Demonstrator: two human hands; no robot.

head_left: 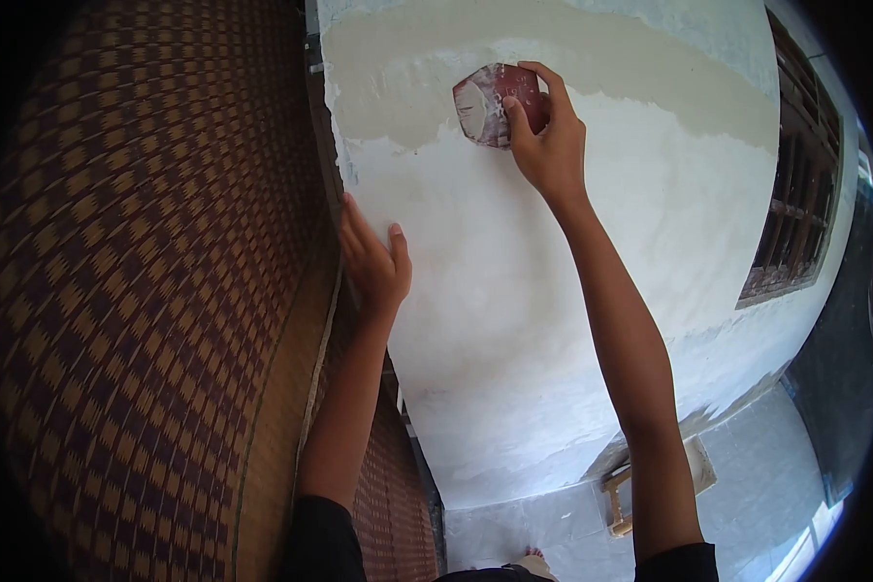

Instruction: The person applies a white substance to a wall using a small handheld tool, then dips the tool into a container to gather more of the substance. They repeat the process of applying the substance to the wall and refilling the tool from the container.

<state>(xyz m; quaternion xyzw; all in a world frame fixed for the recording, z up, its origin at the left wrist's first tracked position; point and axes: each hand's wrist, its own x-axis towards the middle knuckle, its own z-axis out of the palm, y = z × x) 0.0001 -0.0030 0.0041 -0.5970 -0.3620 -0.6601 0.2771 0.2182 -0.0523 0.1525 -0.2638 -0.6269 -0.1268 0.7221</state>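
My right hand [545, 126] grips a flat dark-red scraper [522, 89] against the upper part of a white wall [485, 291]. Pale putty is smeared on the scraper's left part. Around and above it, a band of damp beige putty [388, 58] crosses the wall. My left hand [373, 257] rests at the wall's left edge, fingers apart and pointing up, with nothing visible in it.
A woven brown-and-tan panel [155, 272] fills the left side. A barred wooden window [795, 204] is set in the wall at the right. Below, a wooden-framed object [619, 504] lies on the grey floor [553, 519], near a foot [536, 555].
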